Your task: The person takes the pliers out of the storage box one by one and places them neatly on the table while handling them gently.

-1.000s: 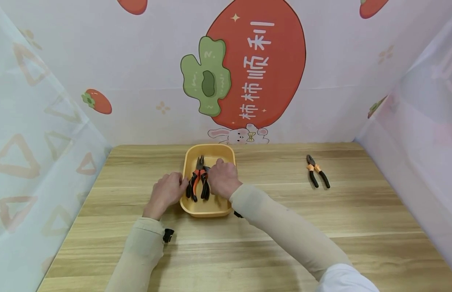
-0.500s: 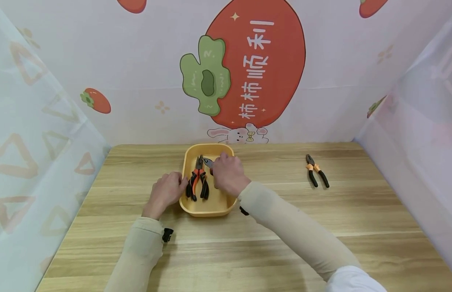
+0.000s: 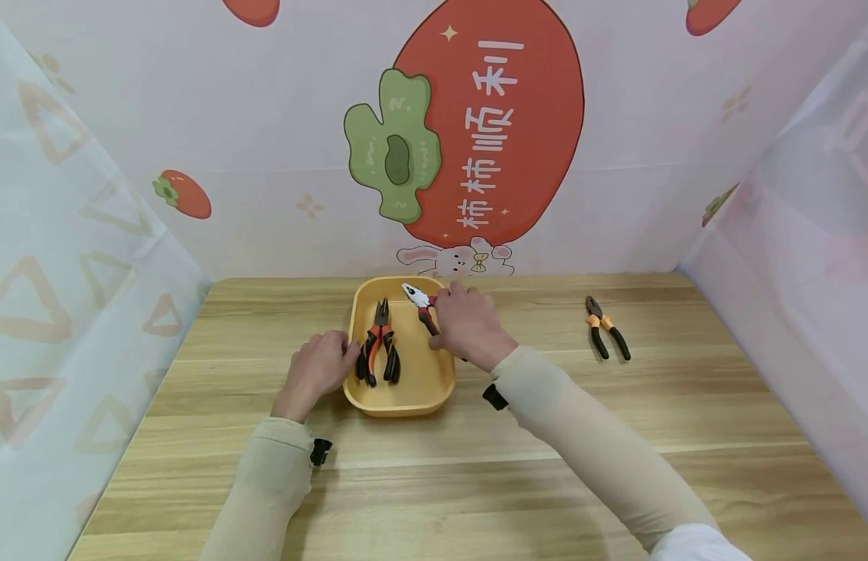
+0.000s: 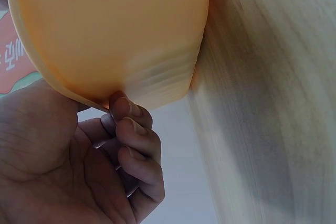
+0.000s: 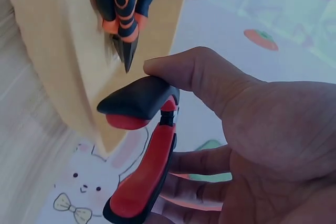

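A yellow plastic bin stands on the table, and my left hand grips its left rim. In the left wrist view, curled fingertips press the rim from outside. My right hand holds red-and-black pliers over the bin's right side, their pale metal head pointing to the far left. The right wrist view shows their spread handles between thumb and fingers. Inside the bin, on the left, lie orange-and-black long-nose pliers, with more black handles bunched close beside them.
Another pair of pliers, with black and light-orange handles, lies on the wooden table to the right. Behind the table rises a printed backdrop, and white sheets flank both sides.
My right hand has lifted the red-and-black pliers from beside the others and carried them right to the bin's edge, bringing their head into view. My left hand stays on the rim.
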A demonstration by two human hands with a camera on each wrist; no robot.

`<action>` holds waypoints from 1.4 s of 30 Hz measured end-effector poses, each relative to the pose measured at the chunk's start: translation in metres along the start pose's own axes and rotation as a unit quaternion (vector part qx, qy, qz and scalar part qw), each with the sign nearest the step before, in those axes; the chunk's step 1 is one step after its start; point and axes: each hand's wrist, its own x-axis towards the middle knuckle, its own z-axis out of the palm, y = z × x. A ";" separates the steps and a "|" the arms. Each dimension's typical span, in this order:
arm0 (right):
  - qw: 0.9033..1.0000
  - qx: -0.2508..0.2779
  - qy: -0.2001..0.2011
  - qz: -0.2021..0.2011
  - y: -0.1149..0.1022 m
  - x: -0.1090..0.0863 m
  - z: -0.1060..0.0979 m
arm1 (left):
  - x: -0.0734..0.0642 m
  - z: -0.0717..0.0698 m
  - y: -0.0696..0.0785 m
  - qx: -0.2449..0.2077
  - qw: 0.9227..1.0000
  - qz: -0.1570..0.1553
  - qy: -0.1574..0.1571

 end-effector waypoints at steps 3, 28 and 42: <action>1.000 0.014 -0.001 0.007 0.009 -0.001 -0.001 | 0.000 0.000 -0.001 0.001 1.000 0.001 0.001; 0.983 0.162 -0.014 0.083 0.097 -0.005 0.039 | 0.001 0.002 -0.003 -0.003 1.000 -0.005 0.001; 0.969 0.198 -0.036 0.143 0.144 -0.003 0.077 | 0.001 0.003 -0.001 0.000 1.000 -0.007 -0.001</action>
